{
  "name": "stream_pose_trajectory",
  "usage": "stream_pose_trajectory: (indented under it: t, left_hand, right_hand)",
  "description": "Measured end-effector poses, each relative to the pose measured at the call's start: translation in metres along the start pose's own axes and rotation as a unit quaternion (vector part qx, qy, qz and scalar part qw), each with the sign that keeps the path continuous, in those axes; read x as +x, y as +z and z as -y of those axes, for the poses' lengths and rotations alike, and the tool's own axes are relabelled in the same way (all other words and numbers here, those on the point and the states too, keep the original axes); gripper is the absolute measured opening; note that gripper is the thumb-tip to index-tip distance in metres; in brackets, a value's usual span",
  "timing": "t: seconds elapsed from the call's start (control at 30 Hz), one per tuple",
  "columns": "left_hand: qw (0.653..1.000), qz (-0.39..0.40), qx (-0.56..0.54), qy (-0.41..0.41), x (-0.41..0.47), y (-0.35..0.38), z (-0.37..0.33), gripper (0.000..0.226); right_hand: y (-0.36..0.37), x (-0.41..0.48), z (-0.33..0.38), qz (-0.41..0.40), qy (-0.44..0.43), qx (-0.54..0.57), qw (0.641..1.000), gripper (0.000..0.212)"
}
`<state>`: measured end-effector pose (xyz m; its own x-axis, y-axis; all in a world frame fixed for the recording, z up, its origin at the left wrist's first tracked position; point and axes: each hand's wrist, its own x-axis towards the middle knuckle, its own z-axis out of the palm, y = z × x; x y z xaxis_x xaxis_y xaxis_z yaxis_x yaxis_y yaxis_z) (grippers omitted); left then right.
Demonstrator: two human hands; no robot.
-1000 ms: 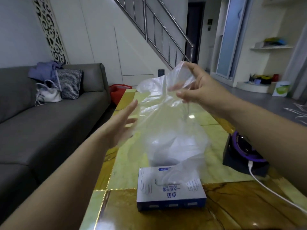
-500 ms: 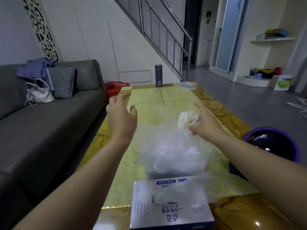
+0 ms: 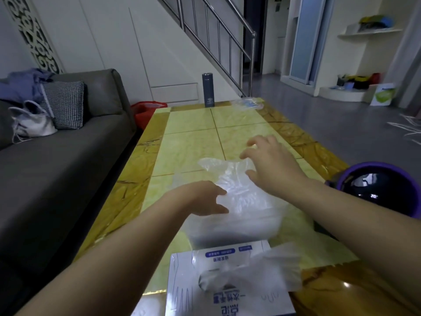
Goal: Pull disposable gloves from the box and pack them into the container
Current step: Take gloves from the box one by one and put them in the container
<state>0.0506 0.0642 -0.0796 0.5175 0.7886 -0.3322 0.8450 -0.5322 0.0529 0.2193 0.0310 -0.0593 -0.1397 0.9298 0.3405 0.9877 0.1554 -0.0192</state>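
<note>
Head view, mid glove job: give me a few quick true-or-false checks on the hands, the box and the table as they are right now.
1. The left hand touches the clear plastic heap beyond the glove box. True.
2. A glove sticks out of the box's top opening. True.
3. The flask lies on its side next to the box. False: it stands upright at the far end of the table.
4. The right hand grips the glove box. False: its fingers are spread over the far part of the heap, away from the box.
5. The white handbag sits on the table. False: it is on the sofa.
</note>
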Motion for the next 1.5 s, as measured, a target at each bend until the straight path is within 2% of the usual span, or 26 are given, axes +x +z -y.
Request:
stream_pose_trajectory:
  t: [0.07, 0.17, 0.27, 0.33, 0.43, 0.63, 0.8, 0.9, 0.93, 1.0, 1.07, 1.13, 1.27, 1.43, 1.5]
  left_hand:
    - [1.0, 0.019, -0.005, 0.005, 0.005, 0.001, 0.0, 0.062]
    - [0.998, 0.058, -0.017, 0.018, 0.012, 0.004, 0.001, 0.061]
    - [0.994, 0.109, 0.002, 0.013, 0.018, 0.009, 0.004, 0.056]
    - [0.989, 0.149, 0.011, -0.017, 0.021, 0.014, 0.006, 0.053]
    - [0.98, 0.183, -0.003, -0.072, 0.028, 0.025, 0.005, 0.052]
    - [0.98, 0.167, 0.001, -0.107, 0.042, 0.042, 0.01, 0.056]
    - [0.979, 0.179, -0.022, -0.097, 0.04, 0.04, 0.01, 0.055]
    - [0.982, 0.184, -0.015, -0.048, 0.032, 0.02, 0.01, 0.058]
    - [0.986, 0.161, 0.003, -0.036, 0.029, 0.015, 0.01, 0.057]
    - [0.986, 0.094, 0.137, -0.009, 0.022, 0.009, 0.014, 0.046]
    - [0.958, 0.072, 0.277, 0.018, 0.018, 0.013, 0.02, 0.033]
    - [0.935, 0.08, 0.344, 0.025, 0.022, 0.021, 0.026, 0.023]
    - [0.924, 0.1, 0.368, 0.008, 0.043, 0.038, 0.03, 0.025]
    - [0.914, 0.128, 0.385, -0.014, 0.057, 0.043, 0.03, 0.027]
    - [0.912, 0.13, 0.387, -0.025, 0.053, 0.039, 0.026, 0.028]
  right_hand:
    - [0.001, 0.005, 0.007, 0.096, -0.05, 0.091, 0.99, 0.042]
    - [0.028, 0.012, 0.011, 0.29, -0.044, 0.085, 0.952, 0.072]
    - [0.054, 0.017, 0.002, 0.362, -0.006, 0.048, 0.931, 0.097]
    - [0.064, 0.019, -0.004, 0.39, 0.006, 0.032, 0.92, 0.105]
    - [0.073, 0.022, -0.006, 0.42, 0.015, 0.013, 0.907, 0.111]
    - [0.082, 0.03, -0.002, 0.468, 0.006, -0.038, 0.883, 0.114]
    - [0.079, 0.032, 0.001, 0.487, -0.01, -0.062, 0.871, 0.11]
    - [0.079, 0.032, 0.002, 0.485, -0.021, -0.073, 0.871, 0.105]
    - [0.079, 0.032, 0.003, 0.483, -0.023, -0.079, 0.872, 0.102]
    - [0.079, 0.031, 0.005, 0.48, -0.025, -0.091, 0.872, 0.1]
    - [0.08, 0.03, 0.006, 0.48, -0.011, -0.09, 0.872, 0.104]
    - [0.082, 0.031, 0.006, 0.479, 0.01, -0.082, 0.874, 0.11]
    - [0.084, 0.032, 0.006, 0.477, 0.02, -0.068, 0.876, 0.115]
    - [0.086, 0.034, 0.003, 0.48, 0.059, -0.037, 0.875, 0.131]
    - [0.078, 0.033, 0.005, 0.484, 0.068, -0.018, 0.872, 0.131]
